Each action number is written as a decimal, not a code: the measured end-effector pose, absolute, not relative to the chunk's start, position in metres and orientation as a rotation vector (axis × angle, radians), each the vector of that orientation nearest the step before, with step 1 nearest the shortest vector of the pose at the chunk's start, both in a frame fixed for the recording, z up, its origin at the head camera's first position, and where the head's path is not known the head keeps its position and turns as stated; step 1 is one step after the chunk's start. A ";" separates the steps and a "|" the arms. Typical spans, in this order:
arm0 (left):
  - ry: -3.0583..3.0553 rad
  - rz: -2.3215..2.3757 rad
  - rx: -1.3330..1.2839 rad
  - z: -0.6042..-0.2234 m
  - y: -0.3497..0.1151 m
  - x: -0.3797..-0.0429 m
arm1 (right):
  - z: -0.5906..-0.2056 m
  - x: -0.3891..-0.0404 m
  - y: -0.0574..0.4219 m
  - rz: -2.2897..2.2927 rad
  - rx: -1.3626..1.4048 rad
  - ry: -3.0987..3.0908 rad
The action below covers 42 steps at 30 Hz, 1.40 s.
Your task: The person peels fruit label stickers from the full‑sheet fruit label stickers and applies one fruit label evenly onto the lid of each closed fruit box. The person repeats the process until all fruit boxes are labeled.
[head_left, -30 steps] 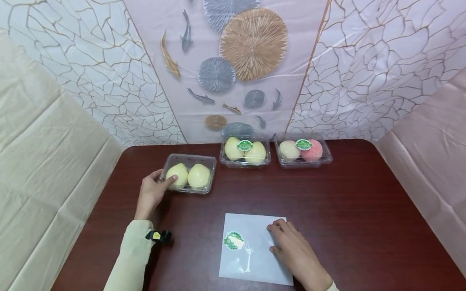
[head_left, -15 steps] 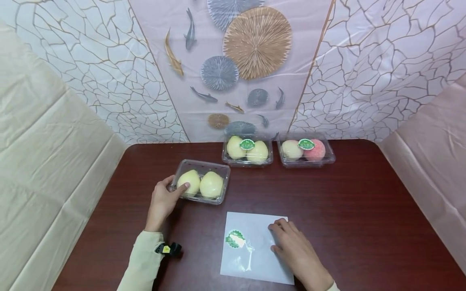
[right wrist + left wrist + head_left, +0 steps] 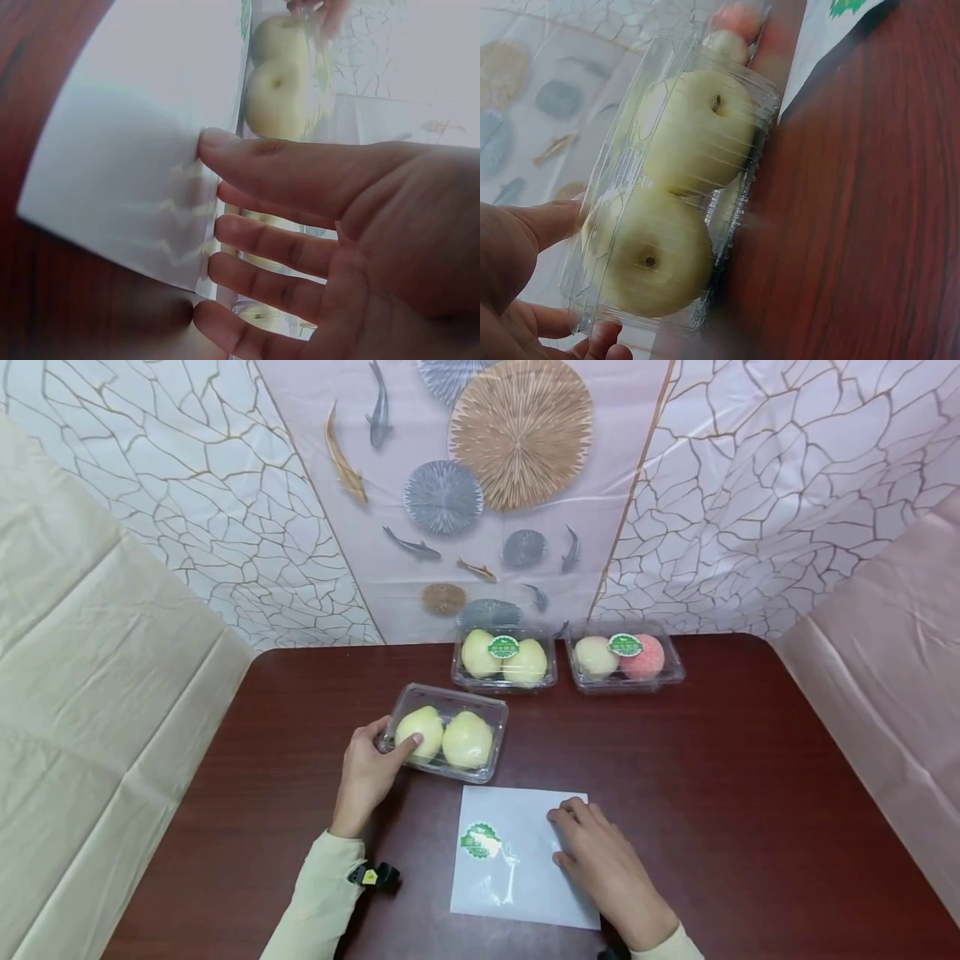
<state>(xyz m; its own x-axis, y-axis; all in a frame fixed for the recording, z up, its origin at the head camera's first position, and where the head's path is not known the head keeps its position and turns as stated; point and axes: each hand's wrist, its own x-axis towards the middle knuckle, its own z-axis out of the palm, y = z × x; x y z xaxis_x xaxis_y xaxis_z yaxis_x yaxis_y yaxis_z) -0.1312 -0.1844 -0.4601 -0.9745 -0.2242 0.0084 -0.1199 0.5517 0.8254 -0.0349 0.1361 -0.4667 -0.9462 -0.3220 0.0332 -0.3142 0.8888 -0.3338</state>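
Observation:
My left hand (image 3: pixel 370 775) grips the left end of a clear plastic clamshell box (image 3: pixel 491 763), thumb on the lid. Inside lie two pale yellow pears (image 3: pixel 468 741), their hollowed ends facing me in the left wrist view. Whether the box's base touches the table cannot be told. My right hand (image 3: pixel 606 863) rests with relaxed fingers on the right side of a white glossy sheet (image 3: pixel 491 889). On that sheet's left part sits a round green-and-white sticker (image 3: pixel 480 841). In the right wrist view the fingertips (image 3: pixel 217 139) touch the sheet's surface.
At the back of the dark red table (image 3: pixel 750 777) stand two more clear boxes with green labels. One box (image 3: pixel 504 681) holds two yellow pears; the other (image 3: pixel 627 683) holds one pale and one pink round fruit. Patterned cloth (image 3: pixel 420 568) hangs behind.
My left hand has carried the box of two pears to the right, from the table's left side to just behind the sheet. My right hand has stayed on the sheet.

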 end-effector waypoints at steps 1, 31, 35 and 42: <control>-2.669 -1.403 0.296 -0.461 -0.181 -0.131 | -0.467 -0.035 0.136 -0.523 -0.510 3.033; -2.713 -1.247 0.242 -0.457 -0.104 -0.130 | -0.461 -0.036 0.131 -0.325 -0.443 2.982; -2.720 -1.180 0.216 -0.459 -0.100 -0.129 | -0.461 -0.034 0.131 -0.323 -0.472 3.001; -2.771 -0.884 0.136 -0.455 -0.092 -0.123 | -0.461 -0.033 0.132 -0.330 -0.500 3.019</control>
